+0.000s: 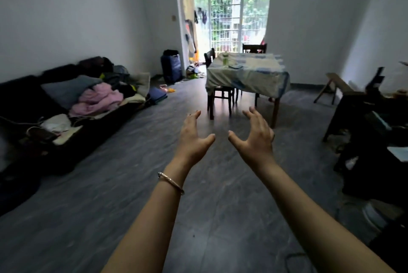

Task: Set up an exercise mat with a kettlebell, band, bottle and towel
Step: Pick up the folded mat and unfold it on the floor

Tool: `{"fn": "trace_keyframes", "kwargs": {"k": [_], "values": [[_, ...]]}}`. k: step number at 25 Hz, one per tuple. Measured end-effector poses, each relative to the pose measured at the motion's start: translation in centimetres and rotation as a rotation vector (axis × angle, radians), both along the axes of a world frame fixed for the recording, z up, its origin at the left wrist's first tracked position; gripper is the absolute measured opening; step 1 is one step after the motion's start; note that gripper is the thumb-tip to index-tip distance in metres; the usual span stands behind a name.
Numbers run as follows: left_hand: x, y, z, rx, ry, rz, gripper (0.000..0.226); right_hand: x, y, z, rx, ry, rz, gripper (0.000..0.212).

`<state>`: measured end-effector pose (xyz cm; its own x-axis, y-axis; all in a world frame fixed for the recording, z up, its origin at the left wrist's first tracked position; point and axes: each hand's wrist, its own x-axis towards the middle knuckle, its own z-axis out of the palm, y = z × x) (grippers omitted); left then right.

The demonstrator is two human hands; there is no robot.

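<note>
Clock read with 12 straight ahead. Two bare hands reaching forward over the grey floor (110, 217). Left hand (194, 138) toward 11 o'clock: fingers spread and loosely bent, palm turned inward, gripping nothing. Right hand (254, 136) toward 1 o'clock: same loose spread, holding nothing. Thumbs pointing at each other, near but apart. One thin bracelet (171, 182) on the left wrist.

Past the fingertips, at 12 to 1 o'clock: one table (247, 78) under a pale, blue-patterned cloth. On it, one green bottle (225, 58), upright near the far left corner, any print too blurred to read. Near it, one flat bluish item, too small to identify. Two dark chairs: left chair (209, 55) at the table's left side, far chair (254, 47) behind it.

At 9 to 10 o'clock: one dark sofa (26, 96) heaped with clothes, one pink garment (97, 100) among them. On the floor at its far end, one folded blue thing (157, 95); mat or not, cannot tell. At 11 o'clock, one dark blue bag (171, 67) against the wall.
</note>
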<state>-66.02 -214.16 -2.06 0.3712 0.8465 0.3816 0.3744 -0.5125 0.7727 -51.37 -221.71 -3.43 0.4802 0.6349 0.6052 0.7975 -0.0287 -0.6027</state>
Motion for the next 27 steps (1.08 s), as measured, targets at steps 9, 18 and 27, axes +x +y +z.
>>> {"fn": "trace_keyframes", "kwargs": {"k": [9,18,27], "values": [[-3.1,26.7,1.2,-0.011,-0.048,0.102,0.074,-1.9,28.2,0.9,0.034,-0.005,0.091,0.062],[0.4,49.1,-0.3,-0.075,-0.085,0.134,0.064,1.1,51.7,-0.5,-0.002,0.021,0.123,0.063],[6.4,72.4,-1.7,-0.172,-0.163,0.240,0.060,7.4,75.9,-0.9,-0.057,0.019,0.219,0.062]]}}
